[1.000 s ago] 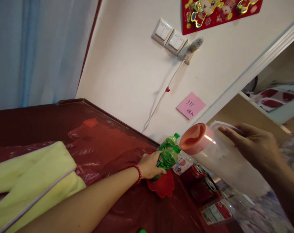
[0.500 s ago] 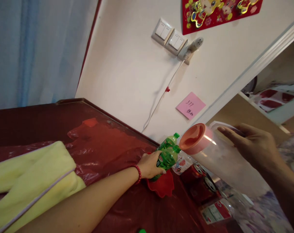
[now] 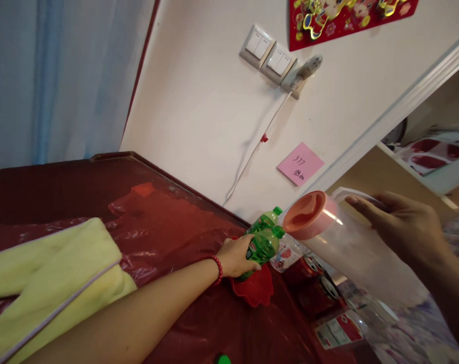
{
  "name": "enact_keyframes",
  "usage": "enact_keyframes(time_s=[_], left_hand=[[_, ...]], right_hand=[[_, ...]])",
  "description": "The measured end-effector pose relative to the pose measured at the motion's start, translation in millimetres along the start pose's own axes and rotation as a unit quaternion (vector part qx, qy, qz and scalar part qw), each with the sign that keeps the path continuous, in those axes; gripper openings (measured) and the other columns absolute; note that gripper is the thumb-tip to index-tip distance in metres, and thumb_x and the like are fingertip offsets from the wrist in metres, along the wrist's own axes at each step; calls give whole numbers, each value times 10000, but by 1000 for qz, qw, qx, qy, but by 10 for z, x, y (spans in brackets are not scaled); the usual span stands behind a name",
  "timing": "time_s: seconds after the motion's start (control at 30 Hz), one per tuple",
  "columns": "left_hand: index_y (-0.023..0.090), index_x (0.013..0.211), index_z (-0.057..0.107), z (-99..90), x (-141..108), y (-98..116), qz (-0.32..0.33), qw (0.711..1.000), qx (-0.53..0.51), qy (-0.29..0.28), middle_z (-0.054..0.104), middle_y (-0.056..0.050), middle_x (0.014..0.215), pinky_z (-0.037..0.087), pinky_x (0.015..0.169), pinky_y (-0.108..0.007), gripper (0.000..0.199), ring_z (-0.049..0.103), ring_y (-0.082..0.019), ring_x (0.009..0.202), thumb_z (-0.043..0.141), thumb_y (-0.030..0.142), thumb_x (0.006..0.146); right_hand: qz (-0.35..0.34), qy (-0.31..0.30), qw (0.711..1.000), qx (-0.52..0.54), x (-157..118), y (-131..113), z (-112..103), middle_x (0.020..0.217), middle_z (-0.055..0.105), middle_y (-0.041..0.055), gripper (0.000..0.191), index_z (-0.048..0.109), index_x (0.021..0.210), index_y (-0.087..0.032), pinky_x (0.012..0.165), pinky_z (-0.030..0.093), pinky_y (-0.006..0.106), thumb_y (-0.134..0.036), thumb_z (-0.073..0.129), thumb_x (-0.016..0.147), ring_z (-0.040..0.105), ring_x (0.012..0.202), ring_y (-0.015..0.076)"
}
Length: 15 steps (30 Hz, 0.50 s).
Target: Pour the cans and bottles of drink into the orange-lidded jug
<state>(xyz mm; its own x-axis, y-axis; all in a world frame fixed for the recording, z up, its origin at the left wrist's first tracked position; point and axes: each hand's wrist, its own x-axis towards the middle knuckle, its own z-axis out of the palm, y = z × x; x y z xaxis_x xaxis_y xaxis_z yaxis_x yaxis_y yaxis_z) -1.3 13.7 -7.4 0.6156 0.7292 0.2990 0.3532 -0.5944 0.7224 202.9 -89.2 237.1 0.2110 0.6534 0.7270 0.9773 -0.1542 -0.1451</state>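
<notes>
My left hand [image 3: 239, 257], with a red bead bracelet at its wrist, is wrapped round a green-capped plastic bottle [image 3: 265, 245] with a green label. That bottle is over or in a red scalloped dish [image 3: 256, 290]; its base is hidden. A second, similar bottle [image 3: 265, 220] stands just behind. At the right, my right hand [image 3: 404, 227] grips the white handle of a clear plastic pitcher [image 3: 350, 253]. The pitcher is tilted, with its pink lid [image 3: 308, 215] towards the bottles.
Red drink cans [image 3: 316, 293], a clear labelled container [image 3: 339, 331] and a glass jar [image 3: 377, 316] stand along the table's right side. A folded yellow towel [image 3: 62, 273] lies at left on the dark red table [image 3: 199, 328]. A green cap [image 3: 223, 359] shows at the bottom edge. A white cord [image 3: 248, 156] hangs down the wall.
The whole view has shifted very slightly, showing a little more of the green cap at the bottom. Both hands keep the same holds on the bottle and the pitcher.
</notes>
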Motion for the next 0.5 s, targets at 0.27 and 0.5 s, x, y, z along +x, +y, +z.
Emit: enact_keyframes(time_s=[0.27, 0.5], left_hand=[[249, 1366, 501, 23, 6, -24, -1, 1000, 2, -1, 685, -63, 1323, 486, 1026, -426, 725, 646, -336, 1205, 769, 513, 746], [250, 1345, 520, 16, 9, -22, 4, 1000, -2, 1, 687, -64, 1317, 494, 1012, -420, 709, 652, -332, 1194, 776, 509, 738]], right_hand=[[41, -4, 999, 9, -20, -104, -44, 560, 514, -5, 636, 743, 840, -219, 461, 295, 293, -805, 623, 622, 427, 535, 170], [36, -13, 999, 9, -7, -90, -43, 567, 518, -13, 635, 737, 826, -223, 476, 296, 292, -815, 626, 627, 431, 542, 167]])
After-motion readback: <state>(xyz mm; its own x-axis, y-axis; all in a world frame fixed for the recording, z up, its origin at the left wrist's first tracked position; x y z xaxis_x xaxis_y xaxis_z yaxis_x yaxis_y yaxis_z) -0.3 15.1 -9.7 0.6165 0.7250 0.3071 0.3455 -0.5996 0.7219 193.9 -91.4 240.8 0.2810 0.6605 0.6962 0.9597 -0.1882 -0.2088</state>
